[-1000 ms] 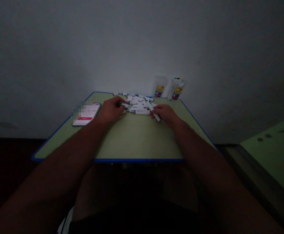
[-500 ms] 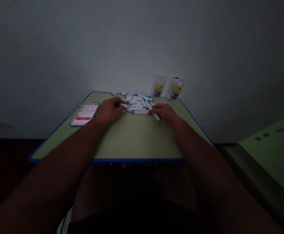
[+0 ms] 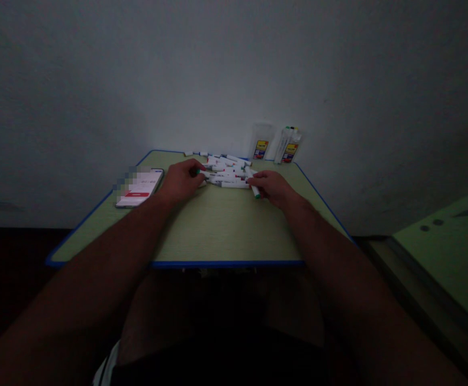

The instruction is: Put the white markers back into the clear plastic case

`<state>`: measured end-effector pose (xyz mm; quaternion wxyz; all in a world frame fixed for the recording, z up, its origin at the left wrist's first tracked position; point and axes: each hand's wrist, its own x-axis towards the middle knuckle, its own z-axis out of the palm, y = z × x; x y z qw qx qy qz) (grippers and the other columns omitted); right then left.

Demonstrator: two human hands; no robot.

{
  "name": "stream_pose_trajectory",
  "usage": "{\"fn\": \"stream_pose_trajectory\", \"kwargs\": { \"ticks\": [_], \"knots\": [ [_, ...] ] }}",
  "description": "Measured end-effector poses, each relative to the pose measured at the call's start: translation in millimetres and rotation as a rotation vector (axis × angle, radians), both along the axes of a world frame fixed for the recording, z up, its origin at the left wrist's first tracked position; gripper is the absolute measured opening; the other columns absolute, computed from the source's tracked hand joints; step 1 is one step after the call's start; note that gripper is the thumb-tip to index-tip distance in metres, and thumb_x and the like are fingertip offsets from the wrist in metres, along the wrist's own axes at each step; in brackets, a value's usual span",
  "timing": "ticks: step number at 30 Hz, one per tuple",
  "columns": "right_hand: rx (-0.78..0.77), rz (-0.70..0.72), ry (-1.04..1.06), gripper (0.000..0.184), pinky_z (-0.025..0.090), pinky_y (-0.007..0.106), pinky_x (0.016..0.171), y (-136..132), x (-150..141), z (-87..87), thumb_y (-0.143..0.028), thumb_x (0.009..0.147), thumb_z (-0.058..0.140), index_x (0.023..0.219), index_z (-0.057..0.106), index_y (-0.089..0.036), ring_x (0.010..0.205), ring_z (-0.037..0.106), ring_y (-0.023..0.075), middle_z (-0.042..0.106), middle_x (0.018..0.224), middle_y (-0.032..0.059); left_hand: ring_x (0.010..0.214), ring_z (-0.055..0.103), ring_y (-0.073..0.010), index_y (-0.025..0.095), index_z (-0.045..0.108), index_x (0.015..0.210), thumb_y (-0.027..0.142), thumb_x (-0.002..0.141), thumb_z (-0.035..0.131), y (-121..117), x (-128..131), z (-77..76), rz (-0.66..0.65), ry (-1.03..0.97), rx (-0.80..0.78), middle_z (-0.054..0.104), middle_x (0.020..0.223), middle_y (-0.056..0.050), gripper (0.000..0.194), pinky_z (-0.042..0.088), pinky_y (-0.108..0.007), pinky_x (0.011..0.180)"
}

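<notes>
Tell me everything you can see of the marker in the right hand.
The marker is a slim white stick, apparently plastic, with a green end pointing back towards the person. It slants a little, its far end reaching forward to the pile; whether it touches the pile I cannot tell. The right hand has it in a grip between thumb and fingers, from the right side. Any print on it is too small and dim to read.

The right hand holds a marker, its end apparently green.
</notes>
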<state>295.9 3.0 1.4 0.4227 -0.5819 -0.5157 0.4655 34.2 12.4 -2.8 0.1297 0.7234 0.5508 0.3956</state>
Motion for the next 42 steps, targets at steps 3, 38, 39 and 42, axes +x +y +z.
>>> {"fn": "stream_pose_trajectory", "kwargs": {
  "ticks": [3, 38, 39, 42],
  "knots": [
    [-0.005, 0.000, 0.010, 0.014, 0.034, 0.019, 0.033, 0.4, 0.2, -0.3, -0.013, 0.081, 0.075, 0.082, 0.061, -0.014, 0.041, 0.045, 0.0061, 0.058, 0.058, -0.0032, 0.068, 0.053, -0.0169, 0.020, 0.073, 0.095, 0.023, 0.075, 0.064, -0.6, 0.2, 0.9, -0.016, -0.026, 0.003, 0.067, 0.078, -0.003, 0.022, 0.043, -0.034, 0.067],
    [0.124, 0.070, -0.213, 0.020, 0.037, 0.023, 0.053, 2.9, 5.8, -8.4, -0.032, 0.066, 0.079, 0.072, 0.072, -0.014, 0.059, 0.051, 0.0099, 0.066, 0.070, 0.0025, 0.064, 0.050, -0.0147, 0.020, 0.070, 0.086, 0.015, 0.065, 0.071, 0.4, 1.5, 0.4, -0.093, -0.146, -0.022, 0.058, 0.068, 0.001, 0.021, 0.039, -0.032, 0.062],
    [0.134, 0.068, -0.230, 0.020, 0.036, 0.023, 0.053, 2.5, 6.2, -8.3, -0.033, 0.066, 0.078, 0.072, 0.072, -0.014, 0.060, 0.051, 0.0100, 0.066, 0.071, 0.0027, 0.064, 0.050, -0.0147, 0.020, 0.070, 0.085, 0.015, 0.065, 0.072, 0.4, 1.4, 0.4, -0.095, -0.155, -0.025, 0.058, 0.067, 0.002, 0.021, 0.039, -0.031, 0.062],
    [0.134, 0.085, -0.236, 0.020, 0.034, 0.023, 0.048, 1.0, 6.5, -7.0, -0.033, 0.066, 0.076, 0.072, 0.073, -0.014, 0.057, 0.049, 0.0100, 0.065, 0.069, 0.0025, 0.063, 0.050, -0.0143, 0.020, 0.069, 0.085, 0.016, 0.064, 0.073, 2.5, 0.5, -1.6, -0.113, -0.196, -0.045, 0.058, 0.067, 0.002, 0.022, 0.040, -0.030, 0.061]
  ]
}}
